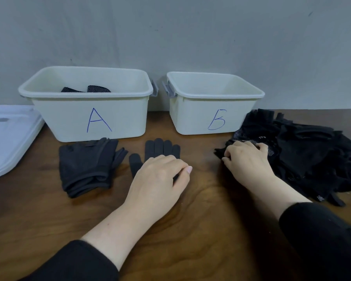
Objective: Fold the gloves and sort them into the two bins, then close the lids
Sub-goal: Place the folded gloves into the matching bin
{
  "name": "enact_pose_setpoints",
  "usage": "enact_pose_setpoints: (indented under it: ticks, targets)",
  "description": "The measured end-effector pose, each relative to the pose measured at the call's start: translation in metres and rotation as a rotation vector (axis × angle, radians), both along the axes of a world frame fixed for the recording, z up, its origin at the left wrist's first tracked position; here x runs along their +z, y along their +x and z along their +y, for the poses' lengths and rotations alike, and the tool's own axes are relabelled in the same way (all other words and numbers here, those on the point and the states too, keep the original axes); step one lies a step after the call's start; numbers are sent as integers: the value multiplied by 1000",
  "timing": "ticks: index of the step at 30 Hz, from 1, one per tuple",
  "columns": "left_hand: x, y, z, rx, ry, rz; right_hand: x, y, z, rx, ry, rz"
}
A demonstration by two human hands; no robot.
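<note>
Flat glove [162, 148]: dark, laid palm-down on the table [201, 230] in front of the gap between the bins. Long axis runs away from the person, fingertips toward the bins, cuff hidden under the left hand [160, 179].

Left hand: rests on the cuff end of the flat glove, fingers loosely bent, thumb at the right edge. Whether it pinches the fabric or only presses it, cannot tell.

Right hand [245, 157]: fingers curled into the near left edge of the pile [304, 153], gripping a dotted glove there. Well apart from the flat glove.

Pile: loose black gloves, some with pale grip dots, right of bin B [215, 116].

Stack [85, 165]: several dark gloves lying together just left of the flat glove, in front of bin A [93, 118].

Bin A: open, holds at least two dotted pieces. Bin B: open, contents not visible from this angle.

Lid [8, 138]: white, lying at far left; a second lid cannot be made out.

Judgement: the left hand is the nearer one to the flat glove. Any fold would likely run along that long axis, fingertips brought back toward the cuff. Sorting is at an early stage.
</note>
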State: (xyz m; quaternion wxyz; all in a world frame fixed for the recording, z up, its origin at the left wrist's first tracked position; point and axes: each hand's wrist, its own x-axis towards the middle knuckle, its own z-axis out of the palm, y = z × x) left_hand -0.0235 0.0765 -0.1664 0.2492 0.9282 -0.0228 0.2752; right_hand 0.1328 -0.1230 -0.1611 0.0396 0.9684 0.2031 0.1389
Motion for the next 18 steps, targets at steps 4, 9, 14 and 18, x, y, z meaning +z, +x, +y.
enact_pose_setpoints:
  ticks: [4, 9, 14, 18]
  targets:
    - [1, -1, 2, -8, -3, -1, 4, -1, -1, 89, 149, -49]
    - [1, -2, 3, 8, -50, -61, 81, -18, -7, 79, 1018, 95]
    - [5, -5, 1, 37, -287, -156, 132, -36, -6, 211, 1466, 558]
    - [13, -7, 0, -6, -598, -84, 135, -43, 0, 206, 1500, 707]
